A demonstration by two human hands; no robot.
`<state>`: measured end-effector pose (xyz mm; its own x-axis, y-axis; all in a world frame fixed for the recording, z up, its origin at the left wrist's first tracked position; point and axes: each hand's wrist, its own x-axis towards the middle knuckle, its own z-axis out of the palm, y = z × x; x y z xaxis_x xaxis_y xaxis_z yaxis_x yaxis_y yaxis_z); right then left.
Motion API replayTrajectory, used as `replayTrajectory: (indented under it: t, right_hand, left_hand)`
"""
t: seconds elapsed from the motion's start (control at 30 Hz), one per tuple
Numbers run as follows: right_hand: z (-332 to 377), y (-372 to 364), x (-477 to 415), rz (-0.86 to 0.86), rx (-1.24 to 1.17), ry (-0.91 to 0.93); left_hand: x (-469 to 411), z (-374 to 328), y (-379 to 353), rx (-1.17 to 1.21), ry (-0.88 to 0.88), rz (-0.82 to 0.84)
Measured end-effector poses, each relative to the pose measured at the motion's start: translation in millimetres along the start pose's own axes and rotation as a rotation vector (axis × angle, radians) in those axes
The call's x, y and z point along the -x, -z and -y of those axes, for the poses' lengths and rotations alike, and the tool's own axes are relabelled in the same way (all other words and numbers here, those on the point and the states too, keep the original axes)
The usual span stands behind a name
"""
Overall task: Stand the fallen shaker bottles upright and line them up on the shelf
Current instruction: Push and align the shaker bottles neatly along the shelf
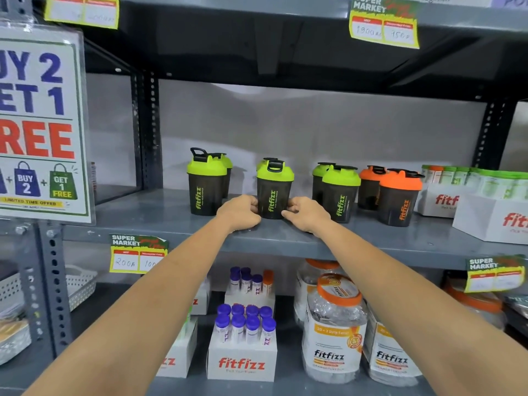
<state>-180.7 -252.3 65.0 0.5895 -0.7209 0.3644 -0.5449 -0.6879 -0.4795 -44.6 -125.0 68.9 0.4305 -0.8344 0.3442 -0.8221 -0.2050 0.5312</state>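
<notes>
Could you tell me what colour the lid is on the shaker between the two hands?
Lime green, with a black cap; the head view shows the lid.

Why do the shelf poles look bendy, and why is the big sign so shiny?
In the head view, the wide-angle lens bows the shelf posts near the edges; the sign's plastic sleeve catches glare; the shaker bottle between the hands stays sharp, while the corners blur.

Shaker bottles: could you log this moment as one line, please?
left hand + right hand: gripping middle green-lid shaker | upright | shelf | none fallen
</notes>
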Motion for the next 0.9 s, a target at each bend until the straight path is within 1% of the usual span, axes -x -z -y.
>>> replayTrajectory:
  t: [0.17, 0.33, 0.4, 0.5, 0.57, 0.63, 0.73, 0.83, 0.9]
  right_hand:
    - [1.1, 0.8, 0.1, 0.019, 0.060, 0.030]
    - [-1.2, -2.3, -1.2, 0.010, 0.100, 0.015]
    - [-2.4, -2.3, -0.8, -0.046, 0.046, -0.004]
    - [-3.7, -1.0, 2.1, -0.209, -0.056, -0.038]
    - [-2.1, 0.1, 5.8, -0.273, -0.057, -0.021]
    - [2.7, -0.4, 10.2, -0.291, -0.037, 0.052]
    - [11.6, -1.7, 16.6, -0.306, 0.037, 0.241]
    - [26.5, -11.0, 19.5, -0.259, 0.073, 0.366]
    - [42.5, -20.7, 18.2, -0.216, 0.048, 0.404]
  left_hand:
    - [0.9, 0.0, -0.4, -0.028, -0.001, -0.003]
    - [0.9, 0.8, 0.5, -0.033, 0.003, 0.007]
    - [2.7, 2.0, 0.0, -0.035, 0.010, -0.014]
    - [7.1, 5.9, 2.0, 0.012, 0.023, -0.080]
    - [15.7, 7.1, 10.1, 0.025, 0.001, -0.112]
    - [28.2, 11.4, 24.4, -0.003, -0.040, -0.137]
    - [46.9, 24.9, 50.6, -0.092, -0.087, -0.191]
    - [56.7, 50.6, 76.7, -0.225, -0.029, -0.269]
    - [57.0, 71.3, 89.6, -0.245, 0.033, -0.291]
